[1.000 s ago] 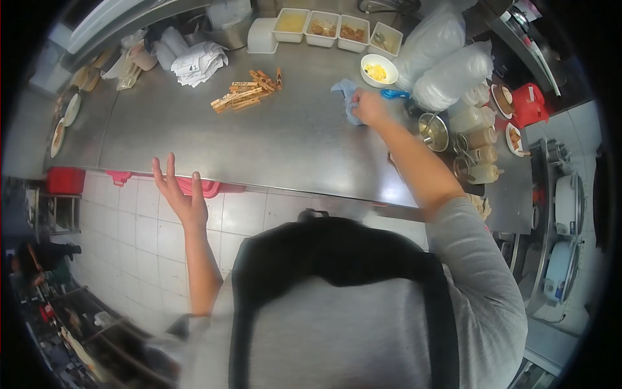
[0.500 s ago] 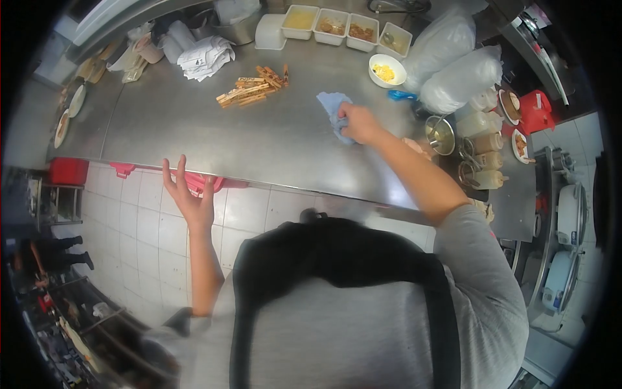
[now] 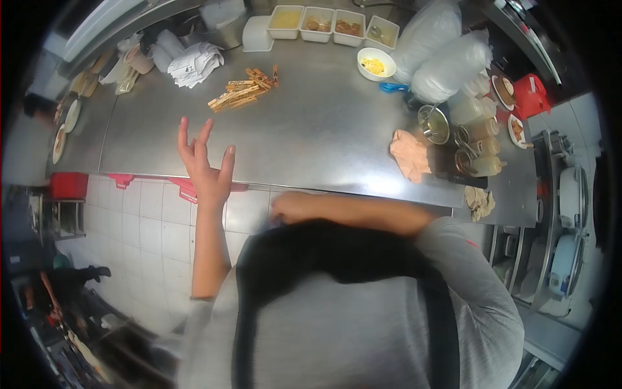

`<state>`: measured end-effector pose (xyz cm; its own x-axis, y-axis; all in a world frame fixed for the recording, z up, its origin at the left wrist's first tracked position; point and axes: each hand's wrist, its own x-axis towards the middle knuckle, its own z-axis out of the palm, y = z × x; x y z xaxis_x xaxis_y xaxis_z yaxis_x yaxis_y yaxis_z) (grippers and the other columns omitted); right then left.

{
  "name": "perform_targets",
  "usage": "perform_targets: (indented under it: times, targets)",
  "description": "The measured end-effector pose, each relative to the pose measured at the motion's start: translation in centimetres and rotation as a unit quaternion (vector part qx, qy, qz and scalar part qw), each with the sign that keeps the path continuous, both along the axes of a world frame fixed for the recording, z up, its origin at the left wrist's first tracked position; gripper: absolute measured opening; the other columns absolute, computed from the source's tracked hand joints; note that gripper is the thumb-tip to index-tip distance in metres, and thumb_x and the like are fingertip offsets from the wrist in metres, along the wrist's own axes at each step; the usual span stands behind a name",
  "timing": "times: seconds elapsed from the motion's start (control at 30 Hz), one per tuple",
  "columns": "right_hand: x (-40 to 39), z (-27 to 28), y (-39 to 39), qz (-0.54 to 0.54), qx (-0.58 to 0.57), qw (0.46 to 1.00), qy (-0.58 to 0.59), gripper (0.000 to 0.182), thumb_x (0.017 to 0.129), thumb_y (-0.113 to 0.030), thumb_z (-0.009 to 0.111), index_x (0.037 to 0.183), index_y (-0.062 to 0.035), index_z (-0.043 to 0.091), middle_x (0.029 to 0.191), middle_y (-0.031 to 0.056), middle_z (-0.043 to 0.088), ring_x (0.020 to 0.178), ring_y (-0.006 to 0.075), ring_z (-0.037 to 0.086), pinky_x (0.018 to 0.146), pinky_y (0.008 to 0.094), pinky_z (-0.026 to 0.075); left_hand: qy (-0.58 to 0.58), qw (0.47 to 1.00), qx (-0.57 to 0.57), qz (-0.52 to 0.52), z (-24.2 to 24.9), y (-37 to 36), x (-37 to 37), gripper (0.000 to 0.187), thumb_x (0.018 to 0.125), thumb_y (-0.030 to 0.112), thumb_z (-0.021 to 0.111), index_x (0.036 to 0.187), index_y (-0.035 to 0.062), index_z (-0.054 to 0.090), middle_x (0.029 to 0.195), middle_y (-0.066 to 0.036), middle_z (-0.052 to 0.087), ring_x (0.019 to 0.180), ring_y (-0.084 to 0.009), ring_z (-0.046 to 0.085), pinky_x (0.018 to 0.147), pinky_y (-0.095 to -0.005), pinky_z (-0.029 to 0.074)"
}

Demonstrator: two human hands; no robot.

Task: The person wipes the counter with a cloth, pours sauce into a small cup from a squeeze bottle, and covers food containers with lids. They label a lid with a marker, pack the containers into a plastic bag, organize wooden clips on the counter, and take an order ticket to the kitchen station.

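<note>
My left hand [image 3: 206,170] is raised at the table's front edge, fingers spread, holding nothing. Close to my body, just off the front edge, my right hand [image 3: 291,209] is closed. A small bluish bit of the cloth [image 3: 271,224] shows under its fingers; most of it is hidden by the hand and the black apron [image 3: 324,249]. The steel table [image 3: 311,142] lies in front of both hands. Beyond my left hand is a loose pile of printed wooden sticks or paper-wrapped strips [image 3: 243,91].
White tubs of food [image 3: 317,24] line the back, near a bowl of yellow pieces [image 3: 376,63]. Plastic bags [image 3: 453,68], squeeze bottles [image 3: 487,148], a metal pot [image 3: 433,124] and a peach cloth [image 3: 410,155] stand or lie at right. Folded papers [image 3: 195,65] lie back left.
My right hand has come off the tabletop toward my body with the blue cloth, uncovering the peach cloth. My left hand has moved slightly right and up over the table edge.
</note>
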<state>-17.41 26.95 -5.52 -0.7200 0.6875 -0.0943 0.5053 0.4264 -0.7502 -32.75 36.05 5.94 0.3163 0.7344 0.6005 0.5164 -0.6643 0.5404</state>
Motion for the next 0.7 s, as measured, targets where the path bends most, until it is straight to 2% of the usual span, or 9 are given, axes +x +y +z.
perform_targets:
  times: [0.1,0.13,0.17,0.2,0.27,0.37,0.43,0.53,0.7]
  targets:
    - [6.7,4.2,-1.6,-0.193,-0.104,0.958,0.187,0.038,0.067,0.006,0.054,0.099,-0.0096,0.068,0.096,0.0093,0.061,0.094,0.0249,0.057,0.082,0.0343,0.046,0.005,1.000,0.030,-0.003,-0.5,1.2,-0.3,0.050,0.074,0.009,0.067,0.122,0.0101,0.053,0.142,-0.016,0.024,0.125,-0.0330,0.034,0.099,-0.0412,0.033]
    - [10.0,3.8,-0.9,-0.245,-0.021,0.947,0.208,0.039,0.068,0.008,0.052,0.100,-0.0091,0.067,0.099,0.0085,0.061,0.098,0.0228,0.056,0.084,0.0346,0.046,0.006,1.000,0.026,0.004,-0.8,1.4,-0.2,0.049,0.074,0.009,0.067,0.121,0.0105,0.054,0.142,-0.016,0.025,0.125,-0.0328,0.034,0.099,-0.0412,0.033]
    - [13.3,5.3,-0.4,-0.332,-0.031,0.922,0.195,0.039,0.070,0.009,0.049,0.102,-0.0086,0.066,0.101,0.0090,0.061,0.100,0.0246,0.056,0.086,0.0347,0.046,0.009,1.000,0.022,0.010,-1.0,1.8,0.0,0.048,0.074,0.009,0.067,0.120,0.0109,0.054,0.142,-0.016,0.025,0.125,-0.0325,0.034,0.099,-0.0413,0.033]
    - [17.0,5.8,0.0,-0.385,0.027,0.917,0.101,0.038,0.072,0.007,0.051,0.104,-0.0090,0.065,0.099,0.0116,0.058,0.093,0.0278,0.056,0.081,0.0358,0.047,0.014,1.000,0.021,0.015,-1.0,2.3,0.3,0.047,0.074,0.009,0.067,0.120,0.0113,0.055,0.142,-0.016,0.026,0.125,-0.0323,0.035,0.099,-0.0413,0.033]
    - [22.6,2.2,0.7,-0.542,0.097,0.835,-0.006,0.037,0.073,0.005,0.050,0.104,-0.0096,0.065,0.099,0.0133,0.057,0.093,0.0318,0.055,0.081,0.0370,0.047,-0.001,0.999,0.028,-0.035,-0.2,2.9,2.5,0.047,0.074,0.009,0.067,0.119,0.0121,0.055,0.140,-0.015,0.029,0.125,-0.0323,0.035,0.099,-0.0413,0.033]
    - [14.4,-0.6,-0.2,-0.512,0.220,0.806,-0.200,0.033,0.072,0.002,0.052,0.100,-0.0100,0.066,0.099,0.0132,0.058,0.095,0.0322,0.055,0.081,0.0374,0.047,0.005,0.988,0.092,-0.127,0.5,3.8,8.5,0.045,0.076,0.012,0.066,0.120,0.0136,0.056,0.137,-0.014,0.035,0.125,-0.0318,0.035,0.101,-0.0410,0.031]
    - [8.6,-0.1,-2.1,-0.375,0.243,0.893,-0.060,0.031,0.071,-0.002,0.055,0.098,-0.0120,0.067,0.096,0.0110,0.059,0.094,0.0297,0.055,0.080,0.0374,0.046,0.001,0.975,0.054,-0.216,0.1,3.9,13.9,0.046,0.076,0.013,0.067,0.120,0.0134,0.054,0.135,-0.015,0.038,0.123,-0.0333,0.038,0.098,-0.0406,0.036]
    - [9.8,1.1,-5.2,-0.418,0.174,0.891,-0.044,0.032,0.071,-0.003,0.056,0.099,-0.0135,0.067,0.095,0.0099,0.059,0.094,0.0291,0.056,0.080,0.0371,0.047,0.028,0.943,0.051,-0.328,-0.8,2.0,20.7,0.051,0.074,0.012,0.067,0.122,0.0134,0.051,0.134,-0.015,0.039,0.121,-0.0339,0.040,0.097,-0.0426,0.038]
    - [15.9,1.9,-19.6,-0.612,0.127,0.774,-0.101,0.038,0.065,0.005,0.054,0.096,-0.0128,0.067,0.088,0.0101,0.058,0.088,0.0304,0.057,0.077,0.0379,0.047,0.161,0.824,0.018,-0.543,-6.5,-3.4,28.3,0.050,0.073,0.015,0.067,0.121,0.0161,0.051,0.133,-0.013,0.041,0.120,-0.0319,0.041,0.100,-0.0441,0.034]
